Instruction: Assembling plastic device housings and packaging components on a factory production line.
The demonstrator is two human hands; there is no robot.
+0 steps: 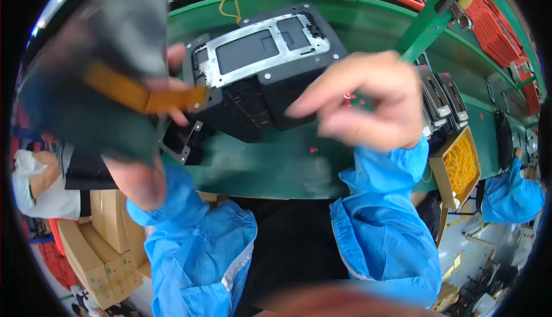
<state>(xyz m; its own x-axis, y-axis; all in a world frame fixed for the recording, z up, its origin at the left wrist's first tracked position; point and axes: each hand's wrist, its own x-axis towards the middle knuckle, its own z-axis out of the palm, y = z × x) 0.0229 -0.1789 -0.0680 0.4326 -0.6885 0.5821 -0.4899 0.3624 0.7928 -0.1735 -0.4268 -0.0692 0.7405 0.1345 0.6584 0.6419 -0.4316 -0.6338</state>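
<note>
My left hand grips a large dark, glossy display panel, held up close at the left and smeared by motion. It covers most of the hand; some fingertips show past its right edge. An orange flex cable hangs from the panel toward the black fixture block. On top of that block lies a silver metal device frame with rectangular openings. My right hand hovers at the block's right front, thumb and forefinger apart, with nothing visible between them.
A smaller black bracket sits left of the block on the green bench. Several dark device parts and a box of yellow bands stand at right. A green post rises behind. Other people are at both sides.
</note>
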